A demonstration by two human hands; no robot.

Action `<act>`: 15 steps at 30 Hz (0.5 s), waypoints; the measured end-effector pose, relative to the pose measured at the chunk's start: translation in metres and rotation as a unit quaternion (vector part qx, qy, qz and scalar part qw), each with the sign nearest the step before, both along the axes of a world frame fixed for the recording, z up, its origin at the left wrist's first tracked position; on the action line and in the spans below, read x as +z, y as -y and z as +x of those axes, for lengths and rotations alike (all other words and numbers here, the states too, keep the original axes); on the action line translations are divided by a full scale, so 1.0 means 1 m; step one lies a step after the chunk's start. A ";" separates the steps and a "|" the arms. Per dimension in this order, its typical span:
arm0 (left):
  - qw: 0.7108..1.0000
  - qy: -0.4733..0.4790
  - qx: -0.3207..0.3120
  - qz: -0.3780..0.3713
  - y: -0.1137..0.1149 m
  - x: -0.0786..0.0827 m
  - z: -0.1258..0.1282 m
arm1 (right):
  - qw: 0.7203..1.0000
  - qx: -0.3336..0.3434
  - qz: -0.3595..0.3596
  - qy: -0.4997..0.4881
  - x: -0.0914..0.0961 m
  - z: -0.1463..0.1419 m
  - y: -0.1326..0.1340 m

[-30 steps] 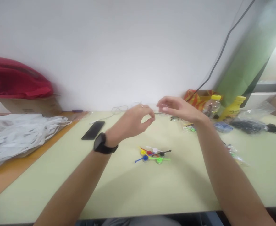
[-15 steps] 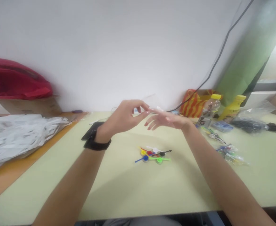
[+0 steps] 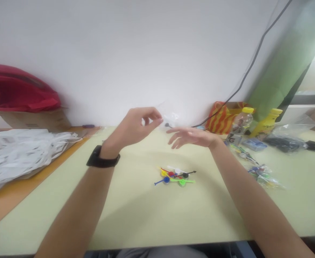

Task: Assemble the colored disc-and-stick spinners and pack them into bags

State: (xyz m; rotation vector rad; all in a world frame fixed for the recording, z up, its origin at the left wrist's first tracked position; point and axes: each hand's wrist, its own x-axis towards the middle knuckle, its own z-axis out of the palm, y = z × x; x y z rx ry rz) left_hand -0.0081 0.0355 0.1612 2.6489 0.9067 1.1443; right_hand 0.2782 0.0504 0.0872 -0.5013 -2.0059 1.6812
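My left hand [image 3: 136, 127] is raised above the pale green table [image 3: 146, 215], wearing a black watch on the wrist. Its thumb and fingers pinch the edge of a small clear plastic bag [image 3: 170, 116], which is faint against the wall and has a small dark piece at its lower edge. My right hand [image 3: 191, 138] hovers just right of it, palm down, fingers spread and empty. Below both hands a small pile of coloured plastic pins [image 3: 176, 175] lies on the table.
Folded white bags [image 3: 25, 150] lie at the left, with a red bag [image 3: 17, 89] on a cardboard box behind. At the right stand two yellow-capped bottles [image 3: 243, 120], a striped orange bag [image 3: 222, 116] and clear bags of coloured pieces [image 3: 265, 175]. A black cable [image 3: 254, 61] runs up the wall.
My hands have come apart. The left hand moved left and up with the clear bag, and the right hand opened and spread flat. The phone is now hidden behind my left arm.
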 end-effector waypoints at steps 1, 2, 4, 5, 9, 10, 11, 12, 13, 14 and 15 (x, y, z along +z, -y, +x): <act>1.000 0.003 0.013 -0.006 -0.002 0.000 -0.003 | 1.000 -0.022 0.002 0.007 0.000 0.002 -0.001; 1.000 0.003 0.027 -0.015 -0.005 0.001 -0.007 | 0.999 -0.047 0.004 0.012 0.000 0.004 -0.001; 0.998 -0.004 0.049 -0.038 -0.010 0.002 -0.014 | 0.995 -0.097 0.007 0.018 0.001 0.009 -0.003; 0.997 -0.010 0.058 -0.046 -0.012 0.002 -0.018 | 0.993 -0.119 0.006 0.019 0.002 0.012 -0.003; 0.993 -0.051 0.084 -0.063 -0.023 0.002 -0.033 | 0.980 -0.188 0.009 0.061 0.002 0.020 -0.004; 0.992 -0.064 0.088 -0.069 -0.027 0.001 -0.036 | 0.975 -0.203 0.019 0.092 0.001 0.020 -0.004; 0.990 -0.077 0.093 -0.073 -0.030 0.001 -0.038 | 0.967 -0.213 0.033 0.134 0.000 0.019 -0.005; 0.989 -0.086 0.098 -0.072 -0.033 0.000 -0.040 | 0.958 -0.214 0.049 0.182 -0.002 0.016 -0.005; 0.988 -0.093 0.103 -0.067 -0.035 -0.001 -0.042 | 0.949 -0.203 0.064 0.232 -0.004 0.012 -0.005; 0.988 -0.097 0.107 -0.060 -0.038 -0.002 -0.043 | 0.941 -0.179 0.077 0.278 -0.006 0.006 -0.005; 0.987 -0.100 0.110 -0.054 -0.040 -0.003 -0.043 | 0.933 -0.148 0.087 0.317 -0.008 0.000 -0.006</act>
